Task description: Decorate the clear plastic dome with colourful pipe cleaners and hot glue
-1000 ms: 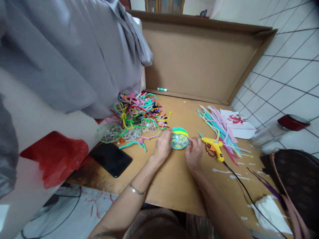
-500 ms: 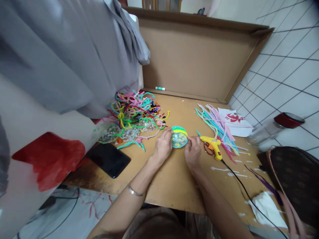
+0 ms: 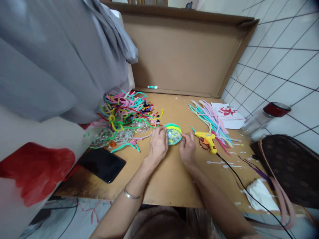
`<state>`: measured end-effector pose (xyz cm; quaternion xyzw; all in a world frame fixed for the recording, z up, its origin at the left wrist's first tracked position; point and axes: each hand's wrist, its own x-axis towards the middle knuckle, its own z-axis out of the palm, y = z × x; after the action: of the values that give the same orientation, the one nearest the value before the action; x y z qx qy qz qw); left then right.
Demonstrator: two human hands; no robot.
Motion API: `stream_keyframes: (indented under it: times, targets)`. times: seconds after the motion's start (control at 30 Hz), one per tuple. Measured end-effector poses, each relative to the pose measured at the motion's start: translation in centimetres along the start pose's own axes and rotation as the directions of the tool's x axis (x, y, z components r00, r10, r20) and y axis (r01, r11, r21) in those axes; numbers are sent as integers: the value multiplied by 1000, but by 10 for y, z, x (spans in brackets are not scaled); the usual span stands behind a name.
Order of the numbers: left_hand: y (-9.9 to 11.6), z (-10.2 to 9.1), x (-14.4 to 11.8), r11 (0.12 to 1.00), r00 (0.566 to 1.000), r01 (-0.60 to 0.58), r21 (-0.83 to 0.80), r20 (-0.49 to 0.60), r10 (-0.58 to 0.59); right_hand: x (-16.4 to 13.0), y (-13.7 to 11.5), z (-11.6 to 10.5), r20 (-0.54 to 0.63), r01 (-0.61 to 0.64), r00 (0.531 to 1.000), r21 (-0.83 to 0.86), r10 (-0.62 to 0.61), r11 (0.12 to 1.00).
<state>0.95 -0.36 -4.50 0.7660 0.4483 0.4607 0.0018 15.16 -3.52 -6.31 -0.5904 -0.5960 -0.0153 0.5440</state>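
The ball (image 3: pixel 174 136) lies between the hands, set in from the near edge of the bench (image 3: pixel 166 189). The left hand (image 3: pixel 159 143) grips its left side; the right hand (image 3: pixel 187 147) meets its right rim, fingers curled, whether pinching I cannot tell. Rounded, glossy, seemingly clear plastic, it wears green and yellow bands.

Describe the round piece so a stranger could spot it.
Start at the tall cardboard panel, then look down the table. Between the left hand and right hand is the round piece. Green and yellow bands cross its upper part above a shiny speckled surface, unlike the loose, tangled heap to its left.
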Motion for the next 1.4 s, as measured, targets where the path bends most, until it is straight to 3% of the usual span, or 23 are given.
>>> stream_keyframes:
  times: [0.23,0.4,0.6,0.7,0.77,0.83,0.9,1.0,1.4]
  targets:
    - [2,-4,0,999,999,30,20,39,-31,-1,-2,0,22,-47,999,31,47,998]
    - [2,-2,-1,1000,999,-18,4,26,18,0,3,3,1,-203,978,199,207,959]
    - [-2,2,-2,1000,999,-31,-1,-9,31,-1,13,15,58,-451,871,492,488,745]
    - [-4,3,-2,999,999,-34,7,-11,34,-1,13,19,124,-527,815,565,565,635]
    - [-4,3,-2,1000,999,-29,11,-16,30,0,10,18,114,-535,800,581,589,614]
    - [-3,2,-2,1000,1000,-22,11,-18,23,1,5,13,48,-489,830,543,556,683]
    - [-2,1,-2,1000,1000,-17,11,-4,17,2,-1,8,-6,-392,898,444,440,806]
    - [0,0,-2,1000,1000,-22,1,22,21,2,-6,1,34,-263,963,312,266,913]
    - [13,-3,-1,999,991,40,-28,129,-36,8,-4,-6,-24,-127,991,178,134,976]
